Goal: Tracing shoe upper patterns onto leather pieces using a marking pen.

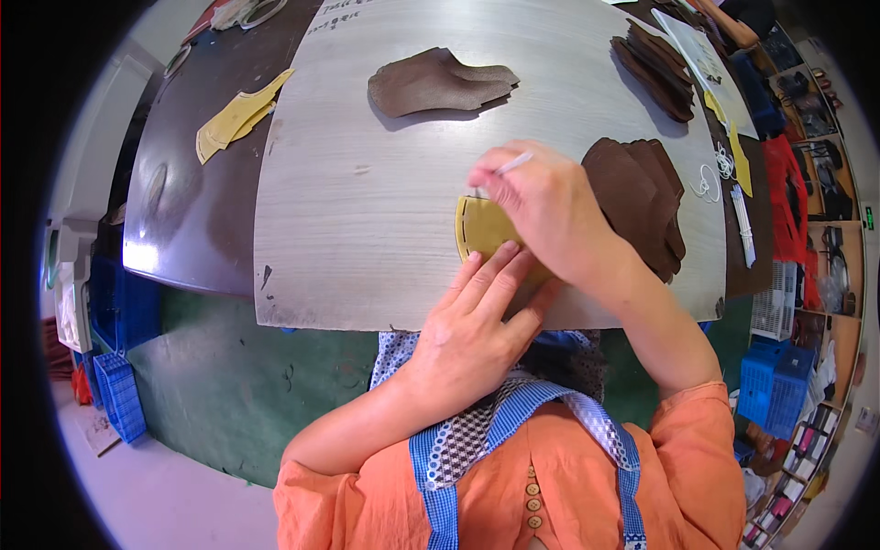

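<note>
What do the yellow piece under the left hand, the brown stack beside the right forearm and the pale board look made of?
Yellow piece: probably stiff card, matte; it looks flat with a clean curved edge.
Brown stack: leather or imitation, dull finish; thin, supple-looking layers. I can't tell which.
Board: perhaps wood or wood-look laminate, smooth; faint grain-like streaks show.
</note>
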### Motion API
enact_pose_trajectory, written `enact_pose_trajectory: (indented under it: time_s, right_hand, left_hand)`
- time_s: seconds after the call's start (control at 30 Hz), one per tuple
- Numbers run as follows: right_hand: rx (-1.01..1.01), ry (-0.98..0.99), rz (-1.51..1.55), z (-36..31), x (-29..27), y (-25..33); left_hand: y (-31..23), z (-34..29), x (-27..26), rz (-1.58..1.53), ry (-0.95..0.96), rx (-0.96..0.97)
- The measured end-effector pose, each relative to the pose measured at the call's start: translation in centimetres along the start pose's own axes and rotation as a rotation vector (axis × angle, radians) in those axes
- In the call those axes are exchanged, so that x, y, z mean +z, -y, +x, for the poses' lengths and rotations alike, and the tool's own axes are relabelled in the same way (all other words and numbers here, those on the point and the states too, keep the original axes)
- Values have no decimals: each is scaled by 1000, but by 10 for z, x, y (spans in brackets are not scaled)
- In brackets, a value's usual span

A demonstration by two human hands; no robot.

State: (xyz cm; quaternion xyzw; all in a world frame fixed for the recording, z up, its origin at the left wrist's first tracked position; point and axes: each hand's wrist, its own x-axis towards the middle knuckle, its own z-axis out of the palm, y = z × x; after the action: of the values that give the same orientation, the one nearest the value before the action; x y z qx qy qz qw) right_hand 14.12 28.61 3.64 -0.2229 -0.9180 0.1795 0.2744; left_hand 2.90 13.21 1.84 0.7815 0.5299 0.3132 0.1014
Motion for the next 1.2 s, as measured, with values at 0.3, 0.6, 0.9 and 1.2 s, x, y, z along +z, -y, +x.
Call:
enact_pose_trajectory:
  time_s: [0.3, 0.6, 0.9, 1.2]
  right_hand:
    - [58, 168, 41, -5, 0, 10]
    - [260, -6, 88, -49, -37, -1]
    - [449, -31, -47, -103, -70, 22]
    - [269, -50, -129, -84, -44, 25]
  left_hand:
    - [3, -3, 3, -4, 23, 2]
    - [0, 1, 0, 35, 37, -16]
    - [-3, 2, -1, 62, 51, -30]
    - [-3, 1, 1, 73, 37, -17]
